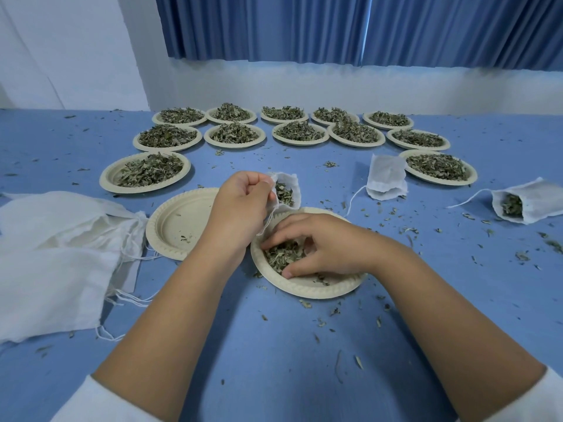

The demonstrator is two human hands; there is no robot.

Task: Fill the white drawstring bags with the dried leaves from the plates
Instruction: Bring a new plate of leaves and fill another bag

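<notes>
The left hand (pixel 240 199) pinches the open white bag (pixel 286 191) above the near plate (pixel 307 287). The right hand (pixel 320 245) fingers curl around dried leaves (pixel 281 254) in this plate on the table (pixel 274 360).

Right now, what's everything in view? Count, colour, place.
full plates: 12, beige, heaped with green leaves, rows at the far side
near plate: 1, beige, part-full, centre
emptied plate: 1, beige, few crumbs, left of the near plate
held bag: 1, white, part-filled, above the near plate
lying bags: 2, white, right; the farther-right one shows leaves at its open mouth
empty bags: pile, white, left; count unclear
table: blue, strewn with leaf bits
curtain: blue, behind
left hand: pinches the held bag's mouth
right hand: fingers curled round loose leaves in the near plate
</notes>
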